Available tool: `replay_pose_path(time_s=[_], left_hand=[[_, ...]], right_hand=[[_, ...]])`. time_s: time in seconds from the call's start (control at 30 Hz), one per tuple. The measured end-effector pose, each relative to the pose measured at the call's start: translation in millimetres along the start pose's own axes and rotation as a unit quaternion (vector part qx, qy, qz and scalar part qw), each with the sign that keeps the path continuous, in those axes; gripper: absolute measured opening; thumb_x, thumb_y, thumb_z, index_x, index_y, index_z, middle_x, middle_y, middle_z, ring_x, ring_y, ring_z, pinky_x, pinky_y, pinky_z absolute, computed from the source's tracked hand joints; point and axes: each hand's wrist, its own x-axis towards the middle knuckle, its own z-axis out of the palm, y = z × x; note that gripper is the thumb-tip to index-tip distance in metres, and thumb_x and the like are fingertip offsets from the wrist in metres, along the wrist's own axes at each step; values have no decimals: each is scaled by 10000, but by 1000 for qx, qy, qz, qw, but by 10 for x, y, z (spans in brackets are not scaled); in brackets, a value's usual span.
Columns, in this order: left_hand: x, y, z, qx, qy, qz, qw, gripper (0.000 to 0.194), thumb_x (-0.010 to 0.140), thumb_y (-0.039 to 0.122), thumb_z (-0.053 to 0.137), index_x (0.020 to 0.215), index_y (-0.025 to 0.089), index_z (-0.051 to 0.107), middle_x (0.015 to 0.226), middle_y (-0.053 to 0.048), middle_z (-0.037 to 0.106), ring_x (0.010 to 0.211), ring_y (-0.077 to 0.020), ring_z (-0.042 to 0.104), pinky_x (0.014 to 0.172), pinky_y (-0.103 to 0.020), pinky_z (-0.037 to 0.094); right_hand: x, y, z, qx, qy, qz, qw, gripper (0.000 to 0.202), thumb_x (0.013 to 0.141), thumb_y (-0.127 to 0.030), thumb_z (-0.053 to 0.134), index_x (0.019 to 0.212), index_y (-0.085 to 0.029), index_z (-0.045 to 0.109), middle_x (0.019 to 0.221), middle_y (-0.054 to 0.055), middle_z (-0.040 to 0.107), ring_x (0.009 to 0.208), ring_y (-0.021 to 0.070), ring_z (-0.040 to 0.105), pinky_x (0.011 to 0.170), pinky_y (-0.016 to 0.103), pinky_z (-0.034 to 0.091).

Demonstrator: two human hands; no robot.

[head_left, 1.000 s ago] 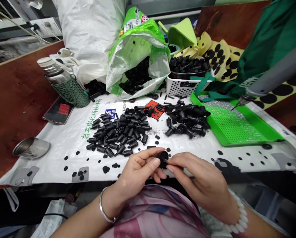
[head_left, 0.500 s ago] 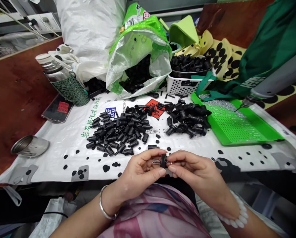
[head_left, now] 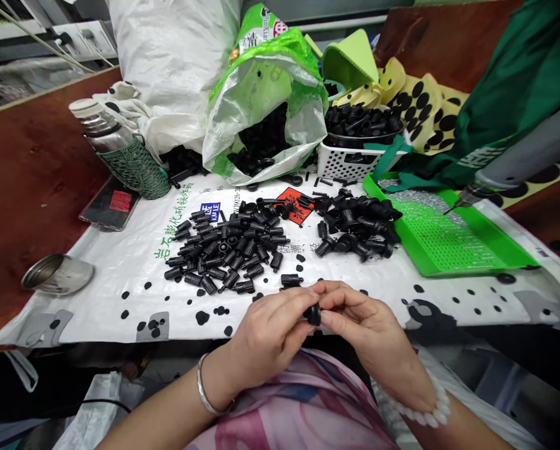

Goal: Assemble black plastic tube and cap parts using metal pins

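Hands (head_left: pixel 268 328) (head_left: pixel 374 328) close together, curled (perhaps touching).

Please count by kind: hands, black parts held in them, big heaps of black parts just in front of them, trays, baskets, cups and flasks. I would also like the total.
Hands: 2 (left hand, right hand)
Held black part: 1
Heaps of black parts: 2 (left heap, right heap)
Green tray: 1
White basket: 1
Metal cup: 1
Flask: 1
Total: 9

A netted thermos (head_left: pixel 130 161) sits beyond a metal cup (head_left: pixel 67 275)
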Motion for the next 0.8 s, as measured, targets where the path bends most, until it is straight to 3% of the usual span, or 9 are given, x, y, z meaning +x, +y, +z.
replay_pose_path(time_s=[0.17,0.33,0.5,0.57,0.67,0.8], left_hand=[[-41,-17,-10,12,9,34,999,505,856,102,483,1340,223,398,1297,-131,521,1173,-215,514,950,-362,464],[-22,27,-77,-45,19,14,999,604,830,108,525,1391,195,320,1309,-143,501,1209,-238,470,1005,-379,415],[-16,11,-86,9,16,-32,999,352,875,136,482,1224,160,518,1070,-120,649,971,-202,601,859,-321,483],[-6,1,-77,30,-7,-39,999,269,895,149,450,1130,146,579,950,-107,679,848,-187,623,775,-302,496],[19,1,-80,26,-24,-44,998,251,911,152,400,1049,151,610,881,-93,678,778,-174,620,704,-278,489],[45,6,-103,27,-24,-49,998,237,913,148,380,924,140,617,801,-84,657,720,-164,589,655,-265,461]], right_hand=[[-13,-62,5,27,-28,28,999,77,744,-233,679,754,-170,636,859,39,670,742,130,648,663,225,559],[-21,-151,-70,-129,-2,-114,985,21,780,-199,645,770,-186,634,926,62,668,863,167,653,723,261,563],[13,-205,-128,-316,-28,-268,910,105,807,-115,592,873,-191,622,975,77,662,912,170,644,802,289,543],[22,-223,-115,-340,-36,-298,891,119,814,-103,575,888,-187,614,975,82,667,915,172,647,796,287,547],[14,-226,-69,-327,-49,-310,891,112,819,-135,584,920,-181,603,993,95,663,938,184,642,802,298,552],[-17,-170,17,-308,-28,-314,898,345,779,-232,669,1093,-158,548,1045,123,640,1020,225,604,860,350,535]])
